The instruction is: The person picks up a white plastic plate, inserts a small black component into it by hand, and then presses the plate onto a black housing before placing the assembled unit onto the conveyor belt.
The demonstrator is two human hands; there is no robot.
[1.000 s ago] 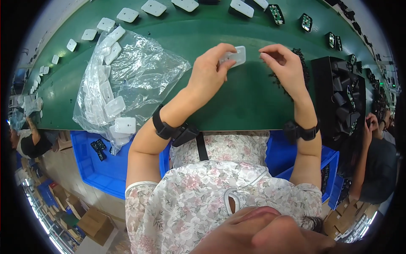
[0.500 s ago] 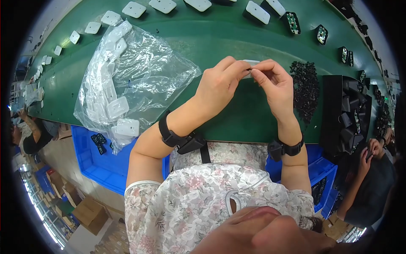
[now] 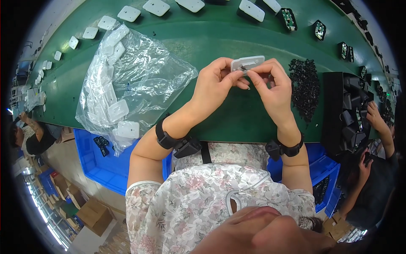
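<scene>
Both hands are raised over the green table, holding one white plastic cover between them. My left hand grips the cover's left end with thumb and fingers. At its lower edge my right hand pinches, fingers closed near a small dark part on the cover. Fingertips partly hide that dark part. To the left lies a clear plastic bag with several more white covers in it. Right of my right hand is a heap of small black parts.
White-topped black housings line the far side of the green table. Open housings with circuit boards stand far right. A black box of black housings is at right, a co-worker's hand over it. Blue bins sit below the table edge.
The white cover has been turned and raised so its face shows above my fingers. At the right, a co-worker's hand has reached to the black box.
</scene>
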